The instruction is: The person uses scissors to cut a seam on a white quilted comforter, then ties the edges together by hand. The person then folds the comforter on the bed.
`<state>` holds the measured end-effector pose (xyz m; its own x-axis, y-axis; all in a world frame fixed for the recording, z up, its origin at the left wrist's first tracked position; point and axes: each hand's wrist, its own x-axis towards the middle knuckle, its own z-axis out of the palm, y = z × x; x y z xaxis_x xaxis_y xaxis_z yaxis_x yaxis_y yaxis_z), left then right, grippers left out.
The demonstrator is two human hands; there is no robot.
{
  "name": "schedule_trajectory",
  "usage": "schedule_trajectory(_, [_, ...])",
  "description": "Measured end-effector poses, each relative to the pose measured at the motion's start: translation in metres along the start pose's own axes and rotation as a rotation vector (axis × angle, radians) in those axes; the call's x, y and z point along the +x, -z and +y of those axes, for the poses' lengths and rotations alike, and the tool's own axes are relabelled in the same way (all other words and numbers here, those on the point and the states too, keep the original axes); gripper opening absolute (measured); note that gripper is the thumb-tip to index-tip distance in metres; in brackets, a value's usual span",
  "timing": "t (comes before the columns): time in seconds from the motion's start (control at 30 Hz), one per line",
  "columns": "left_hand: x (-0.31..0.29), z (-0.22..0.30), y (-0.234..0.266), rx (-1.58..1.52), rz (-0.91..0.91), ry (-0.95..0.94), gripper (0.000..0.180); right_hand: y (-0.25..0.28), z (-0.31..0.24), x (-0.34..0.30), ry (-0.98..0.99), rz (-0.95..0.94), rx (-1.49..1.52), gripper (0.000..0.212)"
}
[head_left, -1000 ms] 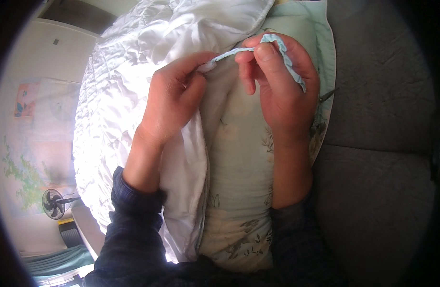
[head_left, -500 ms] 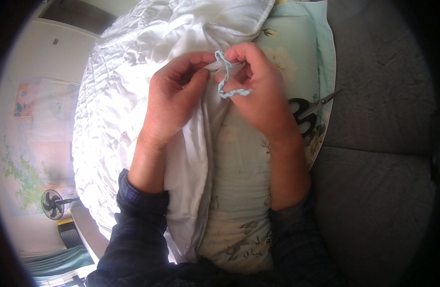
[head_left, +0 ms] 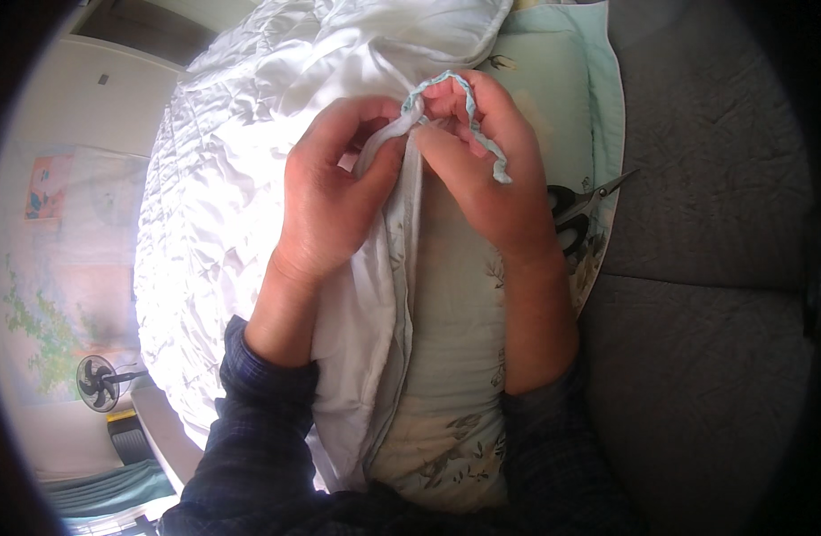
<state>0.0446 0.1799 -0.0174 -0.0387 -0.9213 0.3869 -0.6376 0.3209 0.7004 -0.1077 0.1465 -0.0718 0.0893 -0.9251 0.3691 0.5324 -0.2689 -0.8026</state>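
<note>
My left hand pinches the edge of a white quilted cover near its corner. My right hand is closed on a thin light-blue cord that loops over its fingers and meets the same white corner. Both hands touch at the fingertips. Under them lies a pale green pillow with a leaf print, half inside the white cover.
Black-handled scissors lie on the green pillow's right edge, just beside my right wrist. A grey padded seat spreads to the right. A small black fan stands on the floor at lower left.
My right hand has drawn in toward the left hand with the blue cord. The cord, first stretched out straight, now curls over the right fingers at the white corner.
</note>
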Motion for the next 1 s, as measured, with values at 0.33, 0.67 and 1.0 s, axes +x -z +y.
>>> schedule_trajectory(0.33, [0.029, -0.064, 0.042, 0.629, 0.295, -0.233, 0.032, 0.008, -0.001, 0.006, 0.123, 0.091, -0.196, 0.006])
schedule_trajectory(0.67, [0.025, -0.184, 0.107, -0.131, -0.062, 0.47, 0.039, 0.005, -0.009, 0.002, -0.039, 0.052, -0.131, 0.006])
schedule_trajectory(1.0, [0.044, -0.171, 0.204, 0.961, 0.286, 0.254, 0.029, 0.009, 0.008, 0.004, -0.077, -0.161, -0.13, 0.005])
